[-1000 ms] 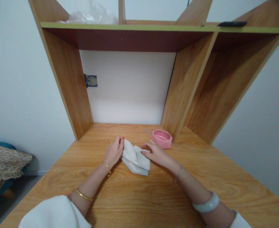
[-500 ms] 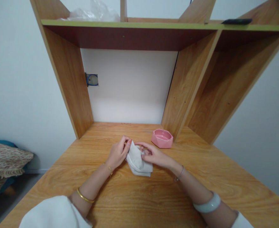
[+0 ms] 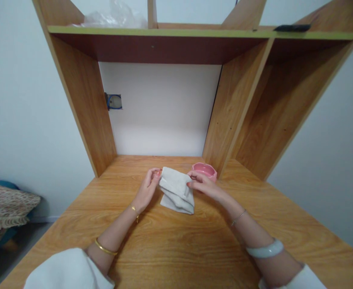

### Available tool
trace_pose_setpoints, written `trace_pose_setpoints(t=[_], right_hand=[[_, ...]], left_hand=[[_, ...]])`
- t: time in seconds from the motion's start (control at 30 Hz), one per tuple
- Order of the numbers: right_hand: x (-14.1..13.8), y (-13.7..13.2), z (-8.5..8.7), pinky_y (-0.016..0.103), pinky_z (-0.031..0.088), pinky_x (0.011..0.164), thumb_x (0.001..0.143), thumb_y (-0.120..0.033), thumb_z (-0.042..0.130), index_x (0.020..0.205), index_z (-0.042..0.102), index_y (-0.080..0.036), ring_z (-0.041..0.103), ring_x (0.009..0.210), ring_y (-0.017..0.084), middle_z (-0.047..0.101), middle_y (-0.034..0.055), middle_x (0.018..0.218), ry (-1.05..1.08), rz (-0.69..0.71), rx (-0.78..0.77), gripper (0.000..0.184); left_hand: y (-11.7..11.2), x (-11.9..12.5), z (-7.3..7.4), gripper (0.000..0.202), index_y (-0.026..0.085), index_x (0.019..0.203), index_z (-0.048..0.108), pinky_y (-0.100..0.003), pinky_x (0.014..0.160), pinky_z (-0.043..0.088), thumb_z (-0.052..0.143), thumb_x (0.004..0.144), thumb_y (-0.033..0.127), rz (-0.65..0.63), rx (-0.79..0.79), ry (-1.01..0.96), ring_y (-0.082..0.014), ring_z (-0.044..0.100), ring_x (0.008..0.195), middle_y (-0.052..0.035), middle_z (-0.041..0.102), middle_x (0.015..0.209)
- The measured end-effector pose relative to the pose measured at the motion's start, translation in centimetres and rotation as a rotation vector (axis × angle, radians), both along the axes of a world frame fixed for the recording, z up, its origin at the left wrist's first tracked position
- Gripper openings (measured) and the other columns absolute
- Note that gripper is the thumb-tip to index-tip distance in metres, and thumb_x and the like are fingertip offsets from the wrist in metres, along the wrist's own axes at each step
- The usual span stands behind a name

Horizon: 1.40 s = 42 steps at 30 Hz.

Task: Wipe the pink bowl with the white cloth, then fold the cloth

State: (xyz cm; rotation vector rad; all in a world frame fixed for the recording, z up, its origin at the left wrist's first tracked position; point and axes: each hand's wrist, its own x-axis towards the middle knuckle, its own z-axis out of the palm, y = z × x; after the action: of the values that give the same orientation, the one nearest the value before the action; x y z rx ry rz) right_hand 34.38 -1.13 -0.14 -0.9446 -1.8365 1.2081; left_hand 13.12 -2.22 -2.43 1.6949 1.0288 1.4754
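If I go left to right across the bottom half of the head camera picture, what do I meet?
Blanket, gold bangle, left hand, cloth, right hand, silver bracelet, pale bangle.

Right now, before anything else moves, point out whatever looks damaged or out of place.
The square opening at the left of the white panel looks odd: it has no cover, and something blue shows inside. I see no spill on the desk.
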Motion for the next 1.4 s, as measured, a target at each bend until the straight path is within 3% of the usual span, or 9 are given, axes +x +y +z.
trace_pose_setpoints(t=[0.23, 0.53, 0.7, 0.87, 1.0, 1.13, 1.2, 1.33, 1.4], right_hand=[[-0.6, 0.0, 0.0, 0.025, 0.038, 0.063, 0.065, -0.034, 0.058, 0.074, 0.049, -0.019, 0.051, 0.069, 0.013, 0.054, -0.0009, 0.072, 0.095, -0.092, 0.061, 0.020], [1.8, -2.3, 4.8, 0.033, 0.034, 0.076, 0.072, -0.036, 0.053, 0.084, 0.060, -0.021, 0.049, 0.081, 0.020, 0.059, 0.0035, 0.078, -0.252, -0.471, 0.551, 0.021], [1.7, -2.0, 4.0, 0.036, 0.029, 0.081, 0.077, -0.035, 0.052, 0.099, 0.058, -0.024, 0.050, 0.078, 0.019, 0.058, 0.0027, 0.079, -0.437, -0.510, 0.629, 0.026], [0.6, -0.5, 1.4, 0.032, 0.034, 0.074, 0.075, -0.028, 0.052, 0.087, 0.060, -0.020, 0.051, 0.077, 0.017, 0.058, 0.0038, 0.081, -0.582, -0.340, 0.603, 0.016], [-0.2, -0.7, 0.3, 0.022, 0.033, 0.054, 0.074, -0.028, 0.053, 0.078, 0.058, -0.016, 0.047, 0.060, 0.011, 0.055, 0.0003, 0.067, -0.605, -0.104, 0.397, 0.014], [-0.6, -1.2, -0.3, 0.021, 0.030, 0.050, 0.066, -0.037, 0.062, 0.083, 0.058, -0.017, 0.046, 0.059, 0.011, 0.054, -0.0007, 0.069, -0.746, -0.036, 0.317, 0.027], [-0.6, -1.3, -0.5, 0.021, 0.031, 0.053, 0.064, -0.038, 0.063, 0.084, 0.058, -0.017, 0.047, 0.062, 0.012, 0.055, 0.0005, 0.073, -0.794, -0.022, 0.334, 0.029], [-0.7, -1.5, -0.7, 0.022, 0.031, 0.053, 0.064, -0.030, 0.062, 0.082, 0.058, -0.018, 0.047, 0.063, 0.013, 0.056, 0.0015, 0.072, -0.867, -0.027, 0.369, 0.022], [-0.7, -1.4, -0.8, 0.022, 0.030, 0.052, 0.064, -0.024, 0.059, 0.080, 0.059, -0.018, 0.047, 0.060, 0.013, 0.057, 0.0016, 0.070, -0.889, -0.043, 0.361, 0.017]], left_hand=[[0.2, 0.2, -0.7, 0.039, 0.012, 0.082, 0.058, -0.017, 0.042, 0.025, 0.061, 0.069, 0.048, -0.402, -0.484, -0.149, -0.0047, 0.038, 0.044, 0.0037, 0.048, 0.055], [-2.4, 2.0, 2.2, 0.040, 0.017, 0.102, 0.054, -0.026, 0.071, 0.043, 0.062, 0.069, 0.039, -0.484, -0.319, -0.260, -0.0171, 0.057, 0.082, -0.0056, 0.062, 0.095], [-1.0, 0.9, 1.2, 0.030, 0.015, 0.097, 0.053, -0.024, 0.064, 0.042, 0.048, 0.073, 0.033, -0.243, -0.211, -0.079, -0.0162, 0.056, 0.076, -0.0039, 0.062, 0.086], [1.4, -2.2, 0.5, 0.016, 0.016, 0.077, 0.051, -0.026, 0.058, 0.038, 0.041, 0.071, 0.026, 0.209, -0.167, 0.618, -0.0189, 0.054, 0.069, -0.0044, 0.058, 0.072], [1.6, -3.9, 1.2, 0.020, 0.019, 0.083, 0.051, -0.030, 0.062, 0.038, 0.042, 0.073, 0.033, 0.421, -0.236, 0.988, -0.0235, 0.057, 0.076, -0.0077, 0.061, 0.082], [1.6, -5.1, 2.0, 0.027, 0.019, 0.096, 0.048, -0.031, 0.065, 0.041, 0.042, 0.073, 0.031, 0.552, -0.156, 1.007, -0.0226, 0.057, 0.079, -0.0086, 0.054, 0.104], [1.7, -5.5, 2.1, 0.025, 0.019, 0.094, 0.049, -0.030, 0.069, 0.041, 0.041, 0.072, 0.025, 0.443, -0.061, 0.962, -0.0199, 0.055, 0.081, -0.0066, 0.053, 0.103], [1.9, -5.8, 1.7, 0.022, 0.019, 0.085, 0.055, -0.026, 0.074, 0.040, 0.046, 0.065, 0.017, -0.023, -0.022, 0.899, -0.0168, 0.053, 0.082, -0.0019, 0.057, 0.089], [1.7, -5.8, 1.4, 0.028, 0.019, 0.087, 0.057, -0.026, 0.072, 0.040, 0.050, 0.060, 0.015, -0.106, -0.061, 0.907, -0.0173, 0.052, 0.081, -0.0017, 0.057, 0.088]])
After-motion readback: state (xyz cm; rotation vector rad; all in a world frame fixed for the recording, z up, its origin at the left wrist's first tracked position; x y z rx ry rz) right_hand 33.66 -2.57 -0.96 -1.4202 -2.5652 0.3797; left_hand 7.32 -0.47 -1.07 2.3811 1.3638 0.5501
